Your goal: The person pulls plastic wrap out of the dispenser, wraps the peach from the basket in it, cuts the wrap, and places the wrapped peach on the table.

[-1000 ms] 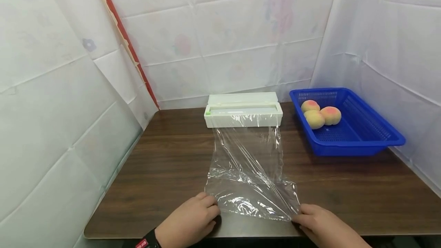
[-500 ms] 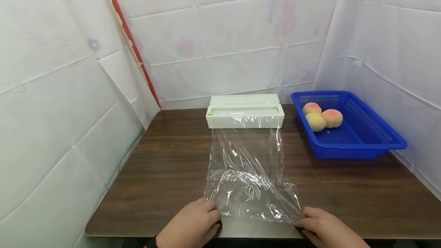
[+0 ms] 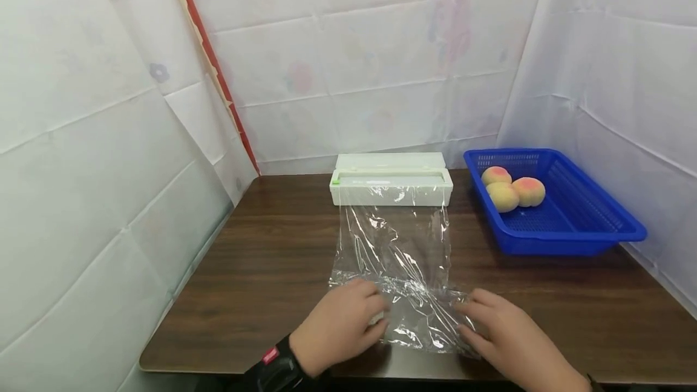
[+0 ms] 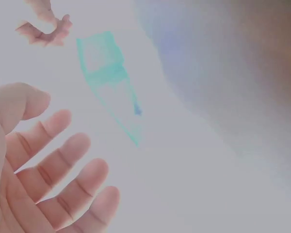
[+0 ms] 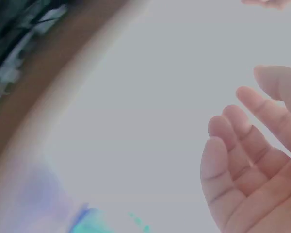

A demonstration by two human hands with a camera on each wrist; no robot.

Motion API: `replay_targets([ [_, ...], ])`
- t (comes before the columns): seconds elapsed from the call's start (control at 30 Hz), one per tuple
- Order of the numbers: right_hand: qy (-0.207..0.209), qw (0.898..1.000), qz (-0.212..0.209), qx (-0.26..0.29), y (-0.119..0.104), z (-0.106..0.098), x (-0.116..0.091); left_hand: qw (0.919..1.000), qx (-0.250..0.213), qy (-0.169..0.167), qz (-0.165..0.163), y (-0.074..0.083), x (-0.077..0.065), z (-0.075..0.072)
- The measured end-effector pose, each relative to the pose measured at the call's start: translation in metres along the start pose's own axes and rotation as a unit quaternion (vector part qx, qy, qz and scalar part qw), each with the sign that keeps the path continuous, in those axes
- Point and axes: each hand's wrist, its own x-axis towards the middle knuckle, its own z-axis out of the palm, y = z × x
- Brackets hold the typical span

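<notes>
A sheet of clear plastic wrap (image 3: 403, 253) runs from the white wrap dispenser box (image 3: 391, 196) toward the table's front edge, creased and doubled near its front end. My left hand (image 3: 343, 322) hovers over the sheet's front left part, and in the left wrist view that hand (image 4: 58, 170) has its fingers relaxed and apart, with nothing between them. Over the front right corner of the wrap is my right hand (image 3: 509, 334). The right wrist view has the same hand (image 5: 262, 150) with loosely bent fingers and an unfilled palm.
A blue plastic basket (image 3: 577, 236) stands at the back right, holding peaches (image 3: 529, 191). The dispenser's lid (image 3: 389, 161) is raised at the back. White sheeting (image 3: 348, 65) hangs around the brown wooden table (image 3: 261, 283).
Both hands have let go of the wrap's front corners and risen. The left moved right and away from me over the sheet; the right shifted slightly forward. The head view tilted a little.
</notes>
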Motion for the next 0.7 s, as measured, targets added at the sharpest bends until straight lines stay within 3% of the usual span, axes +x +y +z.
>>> replay_targets([
  [0.03, 0.031, 0.999, -0.009, -0.009, -0.003, 0.002, 0.008, 1.0, -0.009, -0.003, -0.003, -0.003, 0.009, 0.0],
  [0.1, 0.053, 0.998, -0.014, -0.003, -0.007, 0.004, 0.025, 0.9994, -0.032, -0.009, -0.01, -0.009, 0.024, 0.002],
  [0.23, 0.05, 0.999, -0.001, 0.019, -0.011, 0.011, 0.047, 0.996, -0.082, -0.019, -0.03, -0.022, 0.042, 0.015],
  [0.43, 0.008, 0.998, 0.038, 0.051, -0.007, 0.022, 0.063, 0.9837, -0.164, -0.026, -0.069, -0.034, 0.051, 0.038],
  [0.6, -0.012, 0.995, 0.067, 0.066, -0.002, 0.03, 0.072, 0.9728, -0.212, -0.012, -0.094, -0.039, 0.056, 0.044],
  [0.7, -0.018, 0.994, 0.078, 0.07, 0.0, 0.034, 0.076, 0.9619, -0.25, -0.005, -0.111, -0.04, 0.057, 0.045],
])
